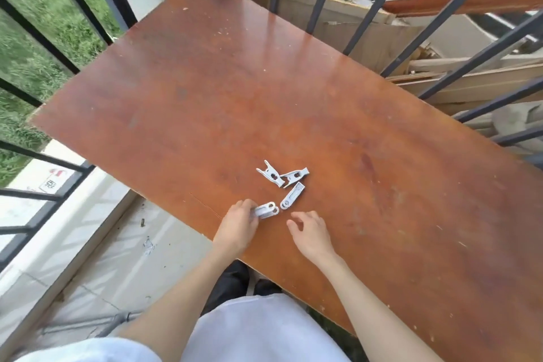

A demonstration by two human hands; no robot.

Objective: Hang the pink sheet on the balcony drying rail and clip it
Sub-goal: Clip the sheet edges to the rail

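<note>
Near the table's (264, 82) front edge: left hand (238, 229) pinches one clip (266, 211), right hand (310, 231) hovers loose w/ nothing held; pink sheet not in view; a fumbled clip could drop off that edge.

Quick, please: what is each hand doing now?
Left hand: fingers grip one white plastic clothes peg on the brown wooden table.
Right hand: open, holding nothing.

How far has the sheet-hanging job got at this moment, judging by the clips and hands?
Nothing looks done: no pink sheet or drying rail with a sheet shows. In hand: the left hand pinches one white clip on the wooden table; the right hand hovers open beside it. Three other clips lie loose. Hanging and clipping are both left.
</note>
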